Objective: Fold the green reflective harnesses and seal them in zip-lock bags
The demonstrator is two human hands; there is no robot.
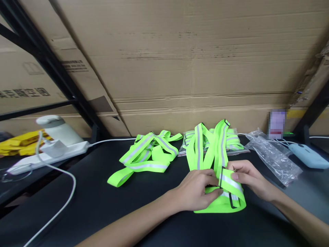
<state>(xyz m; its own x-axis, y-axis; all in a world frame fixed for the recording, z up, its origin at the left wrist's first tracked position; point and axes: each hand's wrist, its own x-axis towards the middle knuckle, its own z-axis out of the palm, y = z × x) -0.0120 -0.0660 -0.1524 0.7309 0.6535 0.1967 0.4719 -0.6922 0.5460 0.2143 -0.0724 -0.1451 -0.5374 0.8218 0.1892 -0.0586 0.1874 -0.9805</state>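
Observation:
A neon-green reflective strap harness (199,147) with silver stripes lies in front of me, its two upper bands reaching toward the cardboard. My left hand (196,189) is closed on the folded lower band, fingertips at a black slide buckle (221,177). With thumb and fingers, my right hand (253,178) pinches the same band just right of that buckle. A second black buckle (231,200) hangs lower on the looped band. To the left, another green reflective harness (146,154) lies in a loose heap, touched by neither hand.
Behind the harness lies a clear bag of folded green straps (232,140). A crumpled plastic bag (275,157) and a light-blue power bank (309,156) are at right. At left are a white power strip (24,163), cable, bottle (61,128) and yellow packets (23,142). Cardboard (192,68) stands behind.

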